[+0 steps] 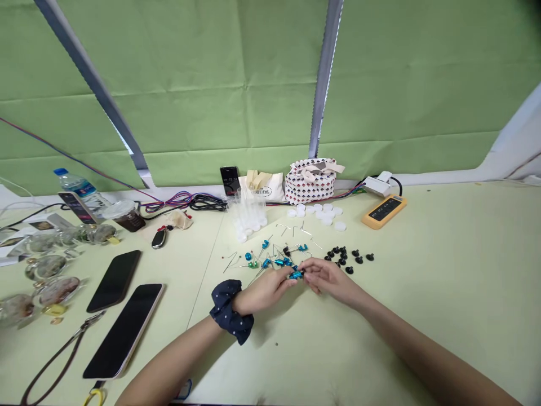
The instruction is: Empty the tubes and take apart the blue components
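Through my remote feed, I see the blue part (296,274) between both hands, its long axis roughly sideways; my left hand (267,288) pinches it, my right hand (332,279) meets its right end, grip unclear.

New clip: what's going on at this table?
A person's left hand pinches a small, shiny blue piece, and the right hand is at its other end. Beyond lie thin metal rods and loose blue pieces; small black round-headed pieces are to the right. Farther back are round white caps and translucent plastic tubes.
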{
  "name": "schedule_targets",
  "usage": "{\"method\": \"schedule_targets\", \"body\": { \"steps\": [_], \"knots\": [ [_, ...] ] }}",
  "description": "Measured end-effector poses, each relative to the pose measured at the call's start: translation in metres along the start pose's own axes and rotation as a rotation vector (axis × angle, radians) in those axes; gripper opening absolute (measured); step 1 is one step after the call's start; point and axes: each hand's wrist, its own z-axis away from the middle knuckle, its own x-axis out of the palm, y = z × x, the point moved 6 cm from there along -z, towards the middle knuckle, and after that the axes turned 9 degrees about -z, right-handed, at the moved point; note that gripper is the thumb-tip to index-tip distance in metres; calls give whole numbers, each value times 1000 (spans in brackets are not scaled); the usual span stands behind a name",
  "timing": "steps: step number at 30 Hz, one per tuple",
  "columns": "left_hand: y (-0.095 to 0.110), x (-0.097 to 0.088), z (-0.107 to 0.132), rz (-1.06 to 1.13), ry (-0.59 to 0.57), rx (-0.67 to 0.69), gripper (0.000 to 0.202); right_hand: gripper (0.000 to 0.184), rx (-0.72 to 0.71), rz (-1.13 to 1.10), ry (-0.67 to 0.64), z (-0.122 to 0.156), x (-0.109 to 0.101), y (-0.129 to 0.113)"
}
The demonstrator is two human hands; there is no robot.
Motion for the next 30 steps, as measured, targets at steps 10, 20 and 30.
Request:
{"method": "schedule_targets", "body": {
  "steps": [10,20,30],
  "knots": [
    [-1,1,1,-22,18,0,32,39,8,-14,12,1,3,-2],
    [0,1,0,-34,15,8,31,37,19,0,60,-1,5,3],
    [-6,1,-1,15,21,-21,32,36,-11,-87,99,-5,6,-2]
  ]
}}
